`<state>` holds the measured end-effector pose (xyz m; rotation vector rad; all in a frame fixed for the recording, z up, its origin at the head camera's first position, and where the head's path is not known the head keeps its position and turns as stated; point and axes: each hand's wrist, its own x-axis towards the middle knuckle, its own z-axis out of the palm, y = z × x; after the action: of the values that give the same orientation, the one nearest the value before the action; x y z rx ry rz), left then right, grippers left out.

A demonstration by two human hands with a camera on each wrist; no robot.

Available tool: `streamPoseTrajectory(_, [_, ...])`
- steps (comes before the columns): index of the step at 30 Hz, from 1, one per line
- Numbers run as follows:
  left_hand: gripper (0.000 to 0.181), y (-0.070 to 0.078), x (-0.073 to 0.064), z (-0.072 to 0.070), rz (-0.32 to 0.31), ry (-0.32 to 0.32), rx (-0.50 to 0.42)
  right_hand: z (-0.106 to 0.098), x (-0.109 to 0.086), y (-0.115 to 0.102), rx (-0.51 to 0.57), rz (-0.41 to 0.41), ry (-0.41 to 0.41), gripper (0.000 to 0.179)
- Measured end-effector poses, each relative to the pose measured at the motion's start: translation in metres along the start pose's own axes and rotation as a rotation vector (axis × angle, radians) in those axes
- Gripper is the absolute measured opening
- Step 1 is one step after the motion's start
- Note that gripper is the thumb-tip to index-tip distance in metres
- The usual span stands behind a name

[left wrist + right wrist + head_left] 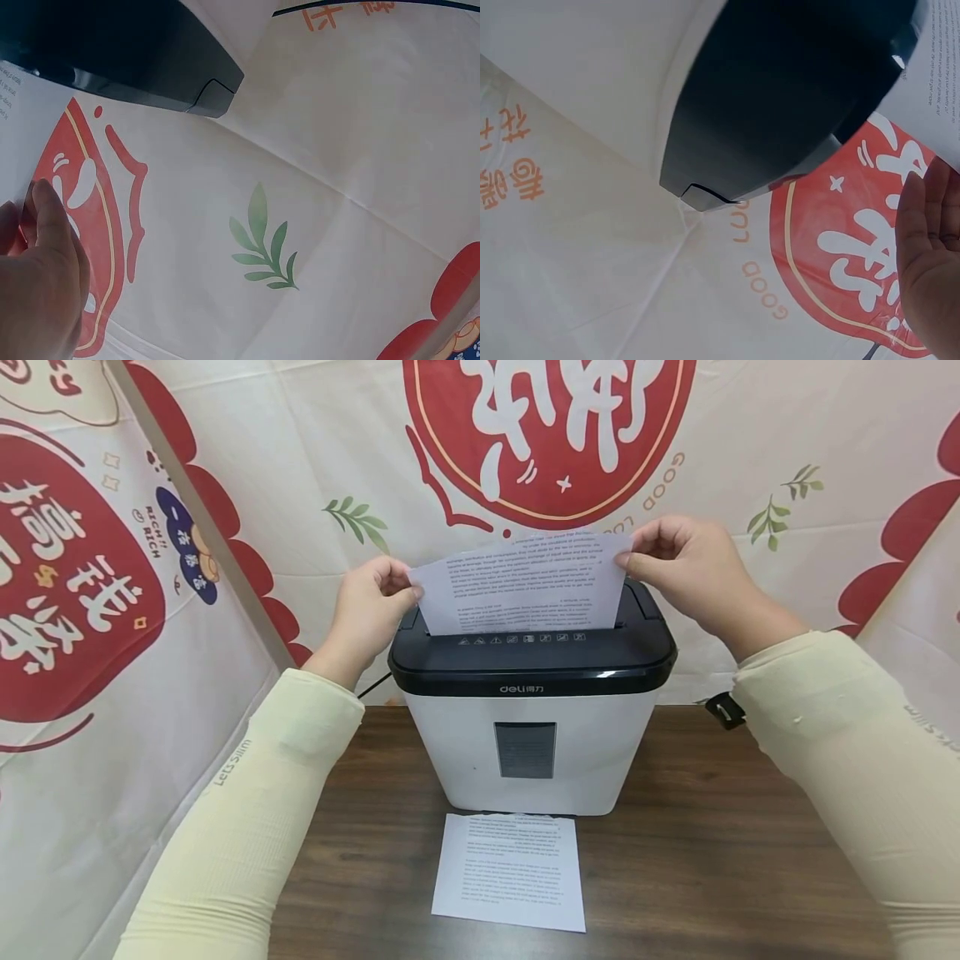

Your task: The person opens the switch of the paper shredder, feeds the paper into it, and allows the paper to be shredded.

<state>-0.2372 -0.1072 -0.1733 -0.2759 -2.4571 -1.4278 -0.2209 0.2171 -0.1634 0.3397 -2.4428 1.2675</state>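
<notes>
A printed sheet of paper (517, 585) stands upright in the slot of a paper shredder (532, 735) with a black top and white bin. My left hand (371, 610) pinches the sheet's upper left corner between thumb and fingers. At the upper right corner, my right hand (686, 568) pinches the same sheet. The sheet's lower edge is hidden inside the slot. In the left wrist view, the left hand (49, 262) is at the left edge beside the paper. The right wrist view has the right hand (934, 255) at its right edge, below the paper (930, 97).
A second printed sheet (510, 872) with a ragged top edge lies on the brown wooden table (690, 860) in front of the shredder. Behind hangs a white cloth (300, 460) with red prints. A black strap-like object (725, 711) is by the right sleeve.
</notes>
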Motion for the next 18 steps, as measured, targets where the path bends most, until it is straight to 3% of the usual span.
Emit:
streamPoseTrajectory(13, [0.002, 0.002, -0.002, 0.003, -0.028, -0.024, 0.035, -0.001, -0.001, 0.007, -0.012, 0.013, -0.022, 0.026])
streamPoseTrajectory(18, [0.010, 0.001, -0.002, 0.005, -0.038, -0.039, 0.052, 0.000, -0.002, 0.011, -0.020, 0.014, -0.031, 0.027])
